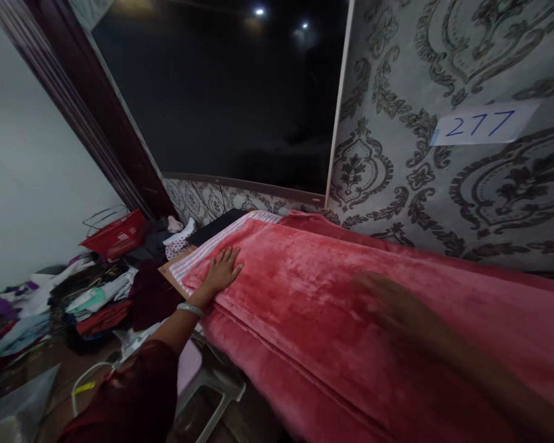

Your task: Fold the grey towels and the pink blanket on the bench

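Observation:
A plush pink-red blanket (305, 271) lies folded in layers along a surface below the wall and hangs over its near side. My left hand (223, 271) rests flat with fingers spread near the blanket's left end. Beside that hand, a striped white, pink and grey cloth (198, 252) shows from under the blanket's edge. My right hand (388, 301) is over the middle of the blanket, smeared by motion. Whether it touches the pile, and how its fingers are set, I cannot make out.
A large dark television (240, 98) hangs on the patterned wall behind, beside a paper label (487, 123) reading 277. Heaps of clothes (101, 295) and a red basket (115, 234) lie at the left. A plastic stool (212, 381) stands below the blanket's near edge.

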`<state>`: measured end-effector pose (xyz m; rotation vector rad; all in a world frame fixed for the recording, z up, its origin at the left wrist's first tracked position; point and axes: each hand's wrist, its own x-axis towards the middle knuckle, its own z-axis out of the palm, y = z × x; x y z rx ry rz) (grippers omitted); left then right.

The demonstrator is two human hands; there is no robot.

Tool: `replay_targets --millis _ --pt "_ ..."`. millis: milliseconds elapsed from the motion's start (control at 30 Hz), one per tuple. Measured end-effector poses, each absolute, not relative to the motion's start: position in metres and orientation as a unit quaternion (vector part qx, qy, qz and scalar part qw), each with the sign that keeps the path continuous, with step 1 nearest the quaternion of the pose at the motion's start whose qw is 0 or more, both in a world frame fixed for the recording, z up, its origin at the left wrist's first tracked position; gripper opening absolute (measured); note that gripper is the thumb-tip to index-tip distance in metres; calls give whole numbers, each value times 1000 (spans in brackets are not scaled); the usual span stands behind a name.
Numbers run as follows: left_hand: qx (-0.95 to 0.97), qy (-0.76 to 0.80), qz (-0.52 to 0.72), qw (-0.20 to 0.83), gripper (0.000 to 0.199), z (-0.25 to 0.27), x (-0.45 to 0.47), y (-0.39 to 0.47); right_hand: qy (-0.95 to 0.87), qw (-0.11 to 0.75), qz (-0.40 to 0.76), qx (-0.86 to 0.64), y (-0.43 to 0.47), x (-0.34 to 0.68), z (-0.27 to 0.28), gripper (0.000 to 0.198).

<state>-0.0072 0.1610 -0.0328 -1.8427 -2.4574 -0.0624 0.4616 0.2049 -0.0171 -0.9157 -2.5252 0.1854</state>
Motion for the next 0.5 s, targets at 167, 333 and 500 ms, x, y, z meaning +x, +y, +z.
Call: replay_targets --millis 167,333,500 --pt "-635 -769 -35 62 60 -20 -11 167 -959 66 199 -193 174 335 -5 57" --pt "-597 -801 -44 25 49 -2 -24 225 -959 47 235 -150 156 300 -24 61" --pt "-525 -849 -56 -19 51 3 -41 311 -954 60 258 -138 163 310 -39 62"
